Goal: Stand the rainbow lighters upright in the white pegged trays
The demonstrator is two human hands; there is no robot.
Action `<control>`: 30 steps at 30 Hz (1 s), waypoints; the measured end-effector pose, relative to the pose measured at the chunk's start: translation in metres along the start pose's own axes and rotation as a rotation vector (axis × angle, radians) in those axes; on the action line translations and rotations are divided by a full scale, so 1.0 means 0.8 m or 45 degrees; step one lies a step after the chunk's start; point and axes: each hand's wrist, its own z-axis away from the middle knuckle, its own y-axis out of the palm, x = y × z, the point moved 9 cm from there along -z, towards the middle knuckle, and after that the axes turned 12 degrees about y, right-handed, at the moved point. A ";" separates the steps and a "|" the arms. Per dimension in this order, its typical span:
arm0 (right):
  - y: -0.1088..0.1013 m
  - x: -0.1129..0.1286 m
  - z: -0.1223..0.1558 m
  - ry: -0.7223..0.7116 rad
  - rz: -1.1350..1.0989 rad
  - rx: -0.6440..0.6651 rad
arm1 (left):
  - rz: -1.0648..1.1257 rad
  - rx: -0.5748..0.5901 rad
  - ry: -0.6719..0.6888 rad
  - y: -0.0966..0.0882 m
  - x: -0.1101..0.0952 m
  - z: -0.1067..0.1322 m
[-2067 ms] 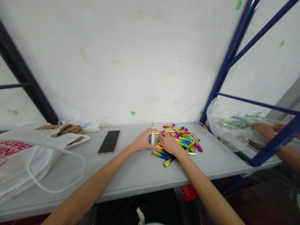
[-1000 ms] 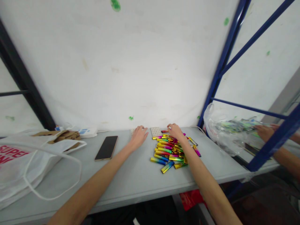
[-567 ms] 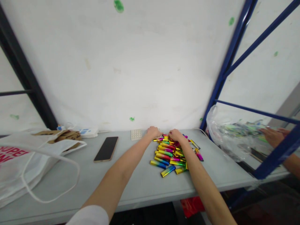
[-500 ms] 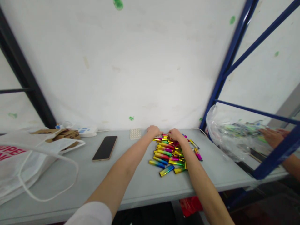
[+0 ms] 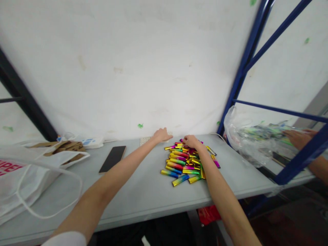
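A heap of shiny rainbow-coloured sticks (image 5: 185, 164) lies on the grey table (image 5: 143, 191), right of centre. My right hand (image 5: 191, 140) rests on the heap's far end with its fingers curled down among the sticks; what they grip is hidden. My left hand (image 5: 161, 134) reaches to the wall and closes over a small white dimpled tray (image 5: 170, 133), mostly hidden beneath it. A second white dimpled tray (image 5: 144, 140) lies flat just left of that hand.
A dark phone (image 5: 112, 159) lies left of my left arm. At far left are a white carrier bag (image 5: 28, 174), cardboard pieces (image 5: 63, 147) and a power strip (image 5: 85, 140). Right of a blue rack post (image 5: 243, 68), another person's hands (image 5: 297, 136) reach into a clear plastic bag (image 5: 246, 140).
My left hand set one white tray down flat at the back, then moved right onto the second tray. My right hand slid from the heap's near side to its far end.
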 end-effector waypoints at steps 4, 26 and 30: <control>-0.006 -0.001 0.006 -0.010 -0.084 -0.029 | 0.021 -0.068 0.095 -0.018 0.020 0.066; -0.021 -0.197 0.092 0.513 -0.168 -0.294 | 0.445 -0.213 0.635 0.036 0.044 0.239; -0.008 -0.211 0.092 0.580 -0.246 -0.228 | 0.421 -0.231 0.648 0.030 0.049 0.242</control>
